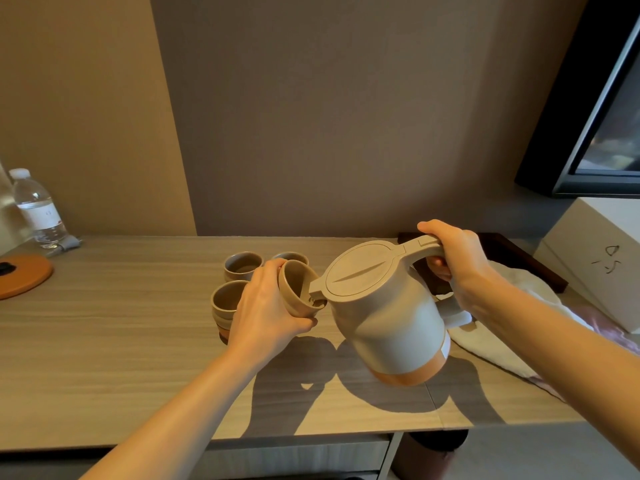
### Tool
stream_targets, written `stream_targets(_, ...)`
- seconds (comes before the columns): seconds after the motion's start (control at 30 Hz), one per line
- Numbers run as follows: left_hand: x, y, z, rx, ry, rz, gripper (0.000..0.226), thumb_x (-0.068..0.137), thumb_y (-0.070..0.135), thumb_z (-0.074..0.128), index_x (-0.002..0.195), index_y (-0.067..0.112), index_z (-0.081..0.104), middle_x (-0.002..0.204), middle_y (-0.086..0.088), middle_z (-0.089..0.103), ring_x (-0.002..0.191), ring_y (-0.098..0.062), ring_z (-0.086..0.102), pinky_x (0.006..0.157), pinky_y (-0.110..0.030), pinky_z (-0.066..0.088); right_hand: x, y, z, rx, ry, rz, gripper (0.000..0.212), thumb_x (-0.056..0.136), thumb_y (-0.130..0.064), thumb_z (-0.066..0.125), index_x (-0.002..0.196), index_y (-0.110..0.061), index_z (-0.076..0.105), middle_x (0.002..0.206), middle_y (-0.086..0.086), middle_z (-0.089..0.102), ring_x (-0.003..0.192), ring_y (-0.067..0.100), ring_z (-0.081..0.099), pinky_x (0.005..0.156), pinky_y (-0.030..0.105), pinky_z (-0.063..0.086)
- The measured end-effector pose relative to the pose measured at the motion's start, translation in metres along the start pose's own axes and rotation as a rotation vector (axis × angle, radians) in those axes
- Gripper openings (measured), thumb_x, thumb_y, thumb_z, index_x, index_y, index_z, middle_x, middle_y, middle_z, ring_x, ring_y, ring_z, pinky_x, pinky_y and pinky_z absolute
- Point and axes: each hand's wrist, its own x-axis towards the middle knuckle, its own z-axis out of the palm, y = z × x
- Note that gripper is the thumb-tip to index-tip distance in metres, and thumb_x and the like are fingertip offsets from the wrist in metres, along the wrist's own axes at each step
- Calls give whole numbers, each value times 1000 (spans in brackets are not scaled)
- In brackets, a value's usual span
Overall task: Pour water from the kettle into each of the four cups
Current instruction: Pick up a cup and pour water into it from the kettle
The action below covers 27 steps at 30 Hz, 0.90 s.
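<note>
Gripped by the right hand (457,258), a kettle (388,323) is being tipped into a cup (294,289) clasped by the left hand (263,306).

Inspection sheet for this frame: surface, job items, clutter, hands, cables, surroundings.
Surface: wood-grain table, hard shadows.
Job's things: kettle tilted, spout at held cup mouth; three other cups standing on table.
Clutter: water bottle, orange disc far left; white cloth on dark tray, white box right.
Grippers: left hand grips held cup; right hand grips kettle handle.
Cables: nothing seen.
Surroundings: wall, dark screen upper right.
</note>
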Motion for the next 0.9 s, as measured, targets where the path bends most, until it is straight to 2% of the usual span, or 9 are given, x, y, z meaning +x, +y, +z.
stream_targets(0.23,-1,-2,4,-1,-3,-20,101,50,42,92,134,33,37,132,8,51,119,-15,50,85,-27,43,0,-1,1,-10,-8,3,26,88,-37,62,80,-13,63,80,6,61,72,15,53,66,24,42)
stream_targets(0.43,-2,-5,7,-24,6,-42,101,51,41,92,135,31,38,134,7,50,121,-16,49,92,-33,46,-1,-3,1,-23,-5,1,26,89,-37,61,77,-13,63,77,6,61,69,14,52,65,24,42)
stream_targets(0.63,-4,-9,10,-67,21,-52,99,48,43,93,131,31,39,128,7,53,117,-15,51,89,-33,49,0,-4,3,-32,-4,9,26,88,-36,62,79,-13,63,78,7,60,69,15,51,65,24,43)
stream_targets(0.77,-5,-11,13,-93,30,-60,99,47,44,93,128,32,39,126,10,52,115,-13,51,84,-28,47,1,-5,3,-46,-23,9,28,88,-38,62,87,-9,64,82,9,61,68,14,51,62,24,41)
stream_targets(0.9,-6,-12,15,-118,35,-67,98,46,43,94,126,33,39,125,10,53,111,-10,50,82,-26,46,1,-6,5,-53,-25,1,27,88,-37,62,84,-10,64,81,9,61,66,13,50,62,24,41)
